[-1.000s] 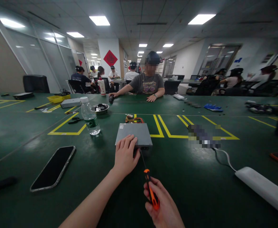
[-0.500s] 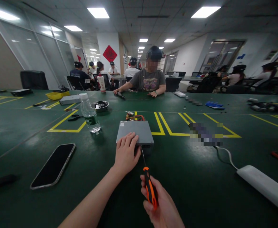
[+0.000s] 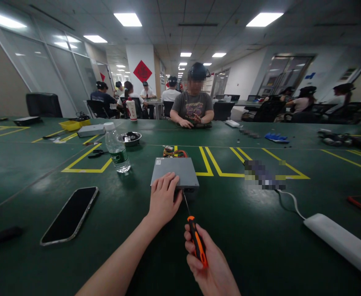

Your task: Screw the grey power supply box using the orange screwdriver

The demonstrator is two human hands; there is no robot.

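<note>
A grey computer power supply [image 3: 182, 166] lies on the green table, its bundle of coloured cables [image 3: 174, 152] at the far side. My left hand [image 3: 165, 195] steadies it, fingers laid across the top and thumb at the near face. Closed around an orange-and-black handle, my right hand [image 3: 206, 259] holds a screwdriver [image 3: 196, 238]. The thin shaft points up and slightly left, with its tip at the near face of the power supply by my left thumb. Whether the tip sits in a screw is too small to tell.
Left of the power supply stand a water bottle [image 3: 117, 152] and a metal bowl [image 3: 131, 139]; a phone [image 3: 71, 216] lies nearer. A white power strip [image 3: 340, 242] with a cable is at right. A person [image 3: 192, 102] sits opposite, and a blue item [image 3: 277, 138] lies beyond.
The screwdriver handle and my right hand have shifted very slightly right. My left hand keeps its place on the power supply. Across the table, the person has brought both hands together.
</note>
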